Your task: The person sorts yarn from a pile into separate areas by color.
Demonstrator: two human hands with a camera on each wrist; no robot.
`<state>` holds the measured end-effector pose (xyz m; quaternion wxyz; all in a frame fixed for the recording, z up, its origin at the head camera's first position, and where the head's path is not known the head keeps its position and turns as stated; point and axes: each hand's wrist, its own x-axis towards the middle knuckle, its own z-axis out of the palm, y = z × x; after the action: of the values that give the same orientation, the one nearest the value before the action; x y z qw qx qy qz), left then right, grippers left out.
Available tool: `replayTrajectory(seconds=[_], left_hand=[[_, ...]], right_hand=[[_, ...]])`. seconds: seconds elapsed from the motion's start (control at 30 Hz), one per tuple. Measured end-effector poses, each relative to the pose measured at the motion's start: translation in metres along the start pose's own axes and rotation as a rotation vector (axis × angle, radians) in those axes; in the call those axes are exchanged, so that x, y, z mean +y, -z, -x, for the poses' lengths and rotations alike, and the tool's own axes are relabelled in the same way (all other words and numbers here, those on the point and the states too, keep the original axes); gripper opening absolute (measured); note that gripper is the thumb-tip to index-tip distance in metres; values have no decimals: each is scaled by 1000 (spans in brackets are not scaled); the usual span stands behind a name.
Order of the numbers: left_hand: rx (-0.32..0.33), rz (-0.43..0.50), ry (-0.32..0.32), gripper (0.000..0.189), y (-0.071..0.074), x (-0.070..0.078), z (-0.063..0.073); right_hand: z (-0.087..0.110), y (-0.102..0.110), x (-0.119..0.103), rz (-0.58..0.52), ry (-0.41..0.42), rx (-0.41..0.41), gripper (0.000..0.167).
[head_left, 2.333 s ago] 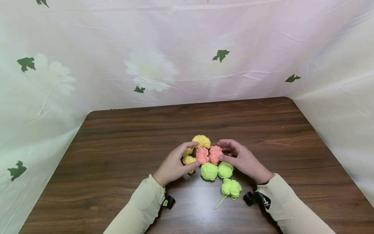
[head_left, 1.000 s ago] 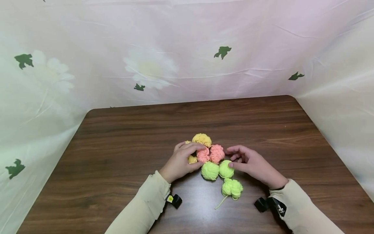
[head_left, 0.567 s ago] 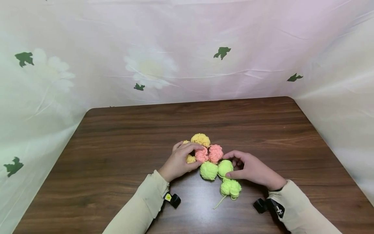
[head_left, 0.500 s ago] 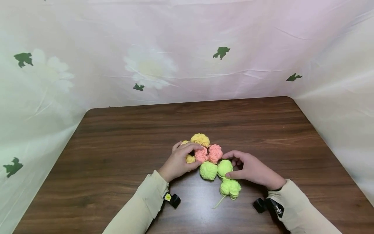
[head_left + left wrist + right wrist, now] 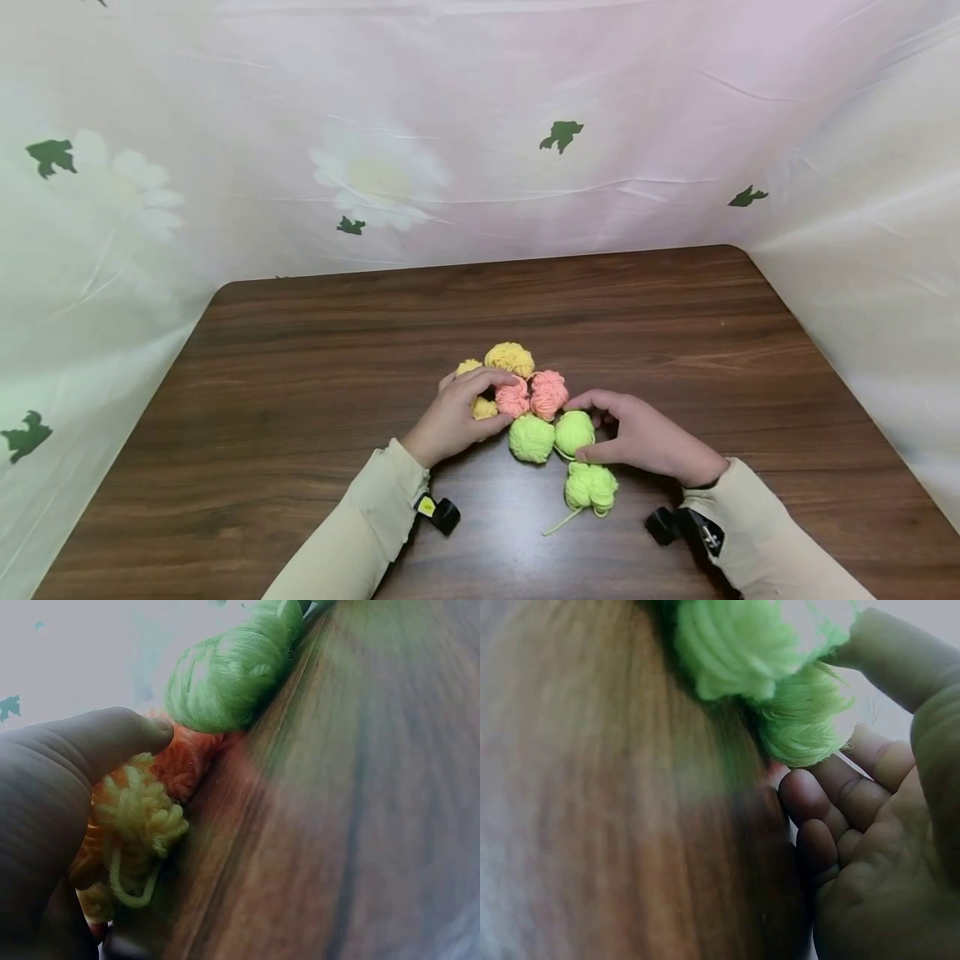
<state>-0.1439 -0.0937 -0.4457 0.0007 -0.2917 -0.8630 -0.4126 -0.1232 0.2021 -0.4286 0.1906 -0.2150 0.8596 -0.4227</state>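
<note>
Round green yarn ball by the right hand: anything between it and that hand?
Nothing visible stands between the round green yarn ball and the right hand, which curves around its right side. The two-lobed green bundle lies nearer the person, not between them.

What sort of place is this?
Probably a makeshift, screened-off recording booth or workstation. A wood-grain table is walled in by creased, flower-printed sheeting, and small black devices sit at both wrists.
</note>
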Motion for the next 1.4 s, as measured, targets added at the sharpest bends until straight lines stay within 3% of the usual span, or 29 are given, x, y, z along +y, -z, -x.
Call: replayTrajectory(seconds=[0.67,1.03,1.4], left_hand=[[8,3,-9,44,-1,-3,0],[13,2,-25,44,0,-1,0],[14,8,-28,43,1,0,0]], right_hand=[[2,6,-1,-40,33,58,50],[6,15,-1,-59,67,168,45],[9,26,-5,-9,40,285,44]])
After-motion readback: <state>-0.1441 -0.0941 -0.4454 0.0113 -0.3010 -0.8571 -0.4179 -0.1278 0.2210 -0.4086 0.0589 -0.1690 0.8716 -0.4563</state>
